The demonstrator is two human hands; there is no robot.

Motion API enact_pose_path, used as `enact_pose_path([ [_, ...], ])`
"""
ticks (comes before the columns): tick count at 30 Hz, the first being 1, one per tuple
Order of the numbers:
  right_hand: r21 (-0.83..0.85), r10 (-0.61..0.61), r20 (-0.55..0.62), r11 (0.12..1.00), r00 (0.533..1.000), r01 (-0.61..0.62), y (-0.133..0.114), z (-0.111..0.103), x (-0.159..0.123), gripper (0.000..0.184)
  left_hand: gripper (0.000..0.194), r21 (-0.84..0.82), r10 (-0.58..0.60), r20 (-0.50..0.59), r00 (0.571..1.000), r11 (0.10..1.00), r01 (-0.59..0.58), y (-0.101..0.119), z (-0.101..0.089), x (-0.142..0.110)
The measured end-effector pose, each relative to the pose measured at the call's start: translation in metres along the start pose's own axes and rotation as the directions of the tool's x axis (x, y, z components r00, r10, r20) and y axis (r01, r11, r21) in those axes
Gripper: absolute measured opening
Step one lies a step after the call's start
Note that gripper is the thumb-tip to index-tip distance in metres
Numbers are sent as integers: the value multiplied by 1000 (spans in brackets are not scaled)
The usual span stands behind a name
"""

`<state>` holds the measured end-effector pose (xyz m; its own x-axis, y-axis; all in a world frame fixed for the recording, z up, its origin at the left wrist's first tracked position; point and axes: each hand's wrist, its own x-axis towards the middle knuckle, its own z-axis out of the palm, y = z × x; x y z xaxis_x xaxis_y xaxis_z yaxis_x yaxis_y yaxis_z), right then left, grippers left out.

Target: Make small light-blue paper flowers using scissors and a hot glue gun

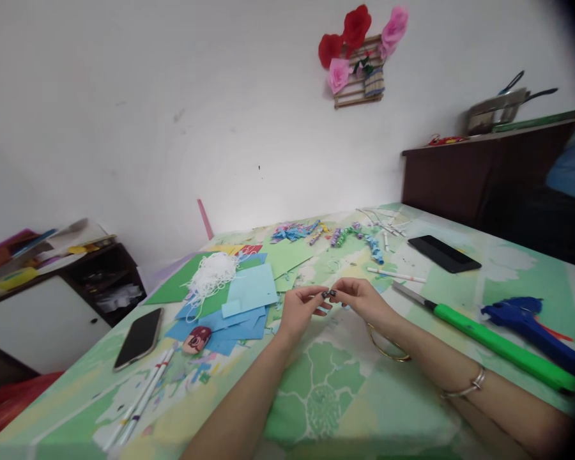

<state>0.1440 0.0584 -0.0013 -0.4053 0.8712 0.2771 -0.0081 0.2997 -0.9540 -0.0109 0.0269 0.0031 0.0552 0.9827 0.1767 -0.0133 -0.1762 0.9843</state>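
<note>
My left hand [298,310] and my right hand [361,300] meet above the middle of the table, thumbs and fingertips pinched together. Whatever lies between the fingertips is too small to make out. A tangle of white string [215,276] rests to the left, on top of green and blue paper sheets [256,285]. Beyond my hands lie curled paper strips [374,248] in blue, green and purple. A white stick [397,275] with coloured marks lies just past my right hand.
A long green-handled tool [498,345] and a blue tool [522,319] lie at right, near a black phone [443,253]. Another phone [138,338], a pink patterned item [197,340] and white pens [141,396] lie at left. A patterned cloth [321,409] covers the table.
</note>
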Motion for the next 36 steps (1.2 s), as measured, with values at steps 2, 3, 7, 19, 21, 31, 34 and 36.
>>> enact_pose_path([
  [2,4,-6,8,1000,1000,6,0,0,0,17,26,-5,3,2,1000,1000,-3,0,0,0],
  [3,6,-6,9,1000,1000,6,-1,0,0,16,26,-7,3,0,1000,1000,-3,1,0,0],
  [7,5,13,-2,1000,1000,-13,-1,1,-1,12,23,-1,-6,-8,1000,1000,6,3,2,-2],
  [19,-70,5,-8,998,1000,-6,10,0,2,7,18,12,-15,-23,1000,1000,15,1,5,-1],
  [21,-63,10,-5,998,1000,-10,10,0,2,8,18,5,4,-23,1000,1000,-3,0,5,-1],
  [31,0,-3,-3,1000,1000,3,9,0,2,10,16,66,61,5,998,996,-61,-3,9,-5],
  [34,23,26,-9,999,1000,-26,10,1,2,10,17,87,88,9,996,992,-89,-5,9,-6],
  [36,21,38,-17,999,999,-38,9,1,2,10,17,100,105,11,994,989,-105,-6,9,-6],
])
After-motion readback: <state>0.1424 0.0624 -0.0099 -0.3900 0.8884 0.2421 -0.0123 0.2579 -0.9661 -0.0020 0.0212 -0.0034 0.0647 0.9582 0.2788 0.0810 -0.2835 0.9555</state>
